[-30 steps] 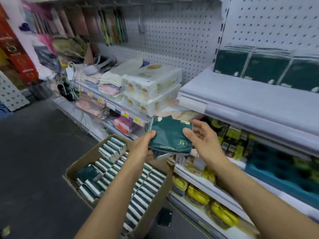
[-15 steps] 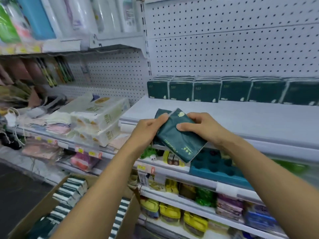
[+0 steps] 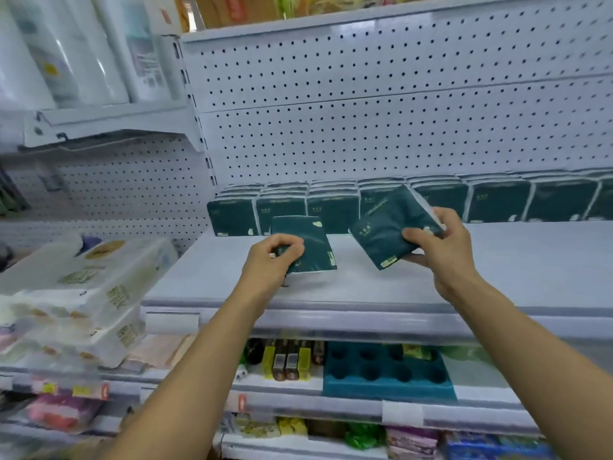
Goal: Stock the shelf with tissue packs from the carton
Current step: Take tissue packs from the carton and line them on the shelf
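We stand at the white shelf [image 3: 365,287] with one dark green tissue pack in each hand. Our left hand [image 3: 272,257] has its grip clamped on the near end of the left pack [image 3: 308,242], which looks set down or nearly so on the shelf, just in front of the row of matching packs [image 3: 335,207] lined upright against the pegboard [image 3: 365,127]. Our right hand [image 3: 441,247] pinches the right pack [image 3: 391,227], tilted and clear of the shelf, thumb on its face. Splitting the pair between two hands likely lets us start a second row, each pack fronting a gap. The carton is out of view.
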